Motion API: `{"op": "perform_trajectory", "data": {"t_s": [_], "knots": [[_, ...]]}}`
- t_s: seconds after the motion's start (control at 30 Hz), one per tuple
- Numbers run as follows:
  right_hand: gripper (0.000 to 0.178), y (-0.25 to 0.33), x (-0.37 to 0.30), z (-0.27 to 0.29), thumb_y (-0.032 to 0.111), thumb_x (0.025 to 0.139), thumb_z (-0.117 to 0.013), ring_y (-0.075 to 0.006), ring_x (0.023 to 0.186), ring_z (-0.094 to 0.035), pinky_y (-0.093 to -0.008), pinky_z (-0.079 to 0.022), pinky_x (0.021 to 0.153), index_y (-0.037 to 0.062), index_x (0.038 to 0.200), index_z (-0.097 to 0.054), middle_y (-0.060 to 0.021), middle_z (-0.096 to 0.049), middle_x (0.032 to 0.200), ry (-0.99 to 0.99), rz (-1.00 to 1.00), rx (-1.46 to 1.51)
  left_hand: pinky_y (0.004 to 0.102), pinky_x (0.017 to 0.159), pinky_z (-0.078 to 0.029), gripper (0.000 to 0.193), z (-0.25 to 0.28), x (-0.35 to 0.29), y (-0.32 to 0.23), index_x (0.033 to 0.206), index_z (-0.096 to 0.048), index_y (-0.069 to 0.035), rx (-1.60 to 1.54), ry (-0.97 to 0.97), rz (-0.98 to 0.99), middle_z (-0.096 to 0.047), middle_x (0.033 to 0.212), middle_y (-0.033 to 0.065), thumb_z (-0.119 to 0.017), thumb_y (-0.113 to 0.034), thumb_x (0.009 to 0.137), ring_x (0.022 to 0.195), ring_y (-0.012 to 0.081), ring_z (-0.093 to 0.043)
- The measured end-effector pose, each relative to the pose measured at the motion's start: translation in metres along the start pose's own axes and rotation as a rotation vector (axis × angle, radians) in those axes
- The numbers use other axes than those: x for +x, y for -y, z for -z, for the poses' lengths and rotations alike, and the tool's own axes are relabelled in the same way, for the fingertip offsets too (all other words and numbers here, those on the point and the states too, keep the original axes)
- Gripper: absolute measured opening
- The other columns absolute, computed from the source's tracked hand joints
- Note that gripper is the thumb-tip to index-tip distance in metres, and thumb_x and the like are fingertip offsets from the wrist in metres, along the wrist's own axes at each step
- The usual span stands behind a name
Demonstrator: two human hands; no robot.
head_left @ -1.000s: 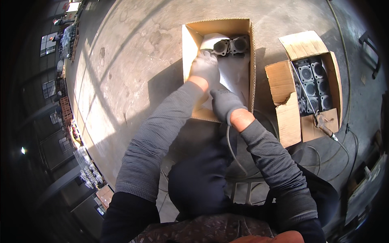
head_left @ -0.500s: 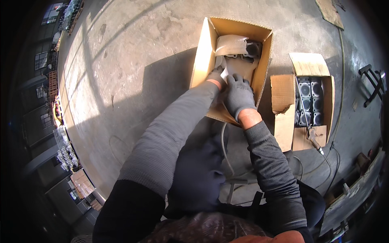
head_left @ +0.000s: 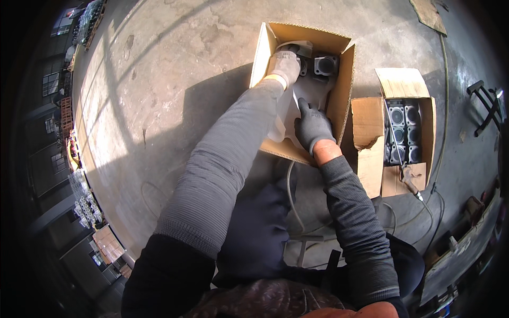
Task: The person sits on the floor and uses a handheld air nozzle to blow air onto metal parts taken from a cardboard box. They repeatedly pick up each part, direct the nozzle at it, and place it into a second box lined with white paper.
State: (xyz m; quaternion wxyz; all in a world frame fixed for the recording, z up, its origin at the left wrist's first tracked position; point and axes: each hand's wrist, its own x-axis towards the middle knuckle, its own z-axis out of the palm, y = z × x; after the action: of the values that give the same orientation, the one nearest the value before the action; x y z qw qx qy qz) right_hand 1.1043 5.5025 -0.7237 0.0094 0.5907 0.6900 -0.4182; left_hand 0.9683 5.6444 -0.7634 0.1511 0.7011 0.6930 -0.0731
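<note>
An open cardboard box (head_left: 347, 90) stands on the floor in front of me. Inside it are dark metal parts with round bores, one metal cylinder part (head_left: 325, 66) showing plainly near the far right corner. A brown paper sheet (head_left: 301, 47) curls up at the far left, and my gloved left hand (head_left: 285, 66) closes on its edge, fingertips partly hidden. Another paper sheet (head_left: 313, 93) covers the middle and near part of the box. My gloved right hand (head_left: 314, 127) rests on that near sheet, index finger stretched forward and apart from the others.
To the right stands a second open cardboard box (head_left: 368, 124) with several metal cylinder parts (head_left: 397, 116) in rows. An air blow gun (head_left: 409, 180) with a long thin nozzle lies across it, its hose trailing over the floor. A black metal stand (head_left: 485, 108) is farther right.
My left hand has moved from the box's middle to its far left. The far paper is pushed back and curled, uncovering more metal parts. My right hand has stayed nearly in place.
</note>
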Motion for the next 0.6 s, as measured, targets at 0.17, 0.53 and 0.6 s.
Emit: {"op": "perform_trajectory", "data": {"t_s": [0.17, 0.53, 0.6], "knots": [[0.047, 0.001, -0.007, 0.0, 0.016, 0.091, -0.06, -0.0466, 0.115, -0.063, -0.0543, -0.051, 0.098, 0.0107, 0.137, -0.05, -0.0243, -0.065, 0.128, -0.042, 0.058, 0.031, 0.0431, 0.098, -0.055, 0.033, -0.025, 0.035, 0.017, 0.111, -0.078, -0.005, -0.07, 0.097, 0.001, -0.074, 0.12, 0.0204, -0.055, -0.024, 0.097, 0.113, 0.034, -0.071], [0.039, 0.005, -0.007, 0.004, 0.014, 0.096, -0.053, -0.0397, 0.122, -0.061, -0.0509, -0.049, 0.102, 0.0104, 0.134, -0.051, -0.0194, -0.062, 0.132, 0.093, 0.067, 0.04, 0.0395, 0.091, -0.055, 0.034, -0.04, 0.063, 0.012, 0.114, -0.076, -0.009, -0.14, 0.152, -0.12, -0.075, 0.115, 0.0154, -0.06, -0.03, 0.093, 0.106, 0.0345, -0.071], [0.038, 0.003, -0.007, 0.003, 0.016, 0.094, -0.057, -0.0434, 0.117, -0.063, -0.0527, -0.05, 0.1, 0.0094, 0.132, -0.052, -0.0213, -0.065, 0.127, 0.034, 0.036, 0.04, 0.0399, 0.088, -0.056, 0.03, -0.028, 0.057, 0.003, 0.109, -0.078, -0.008, -0.021, 0.202, -0.157, -0.076, 0.11, 0.0161, -0.063, -0.027, 0.09, 0.102, 0.0349, -0.072]]}}
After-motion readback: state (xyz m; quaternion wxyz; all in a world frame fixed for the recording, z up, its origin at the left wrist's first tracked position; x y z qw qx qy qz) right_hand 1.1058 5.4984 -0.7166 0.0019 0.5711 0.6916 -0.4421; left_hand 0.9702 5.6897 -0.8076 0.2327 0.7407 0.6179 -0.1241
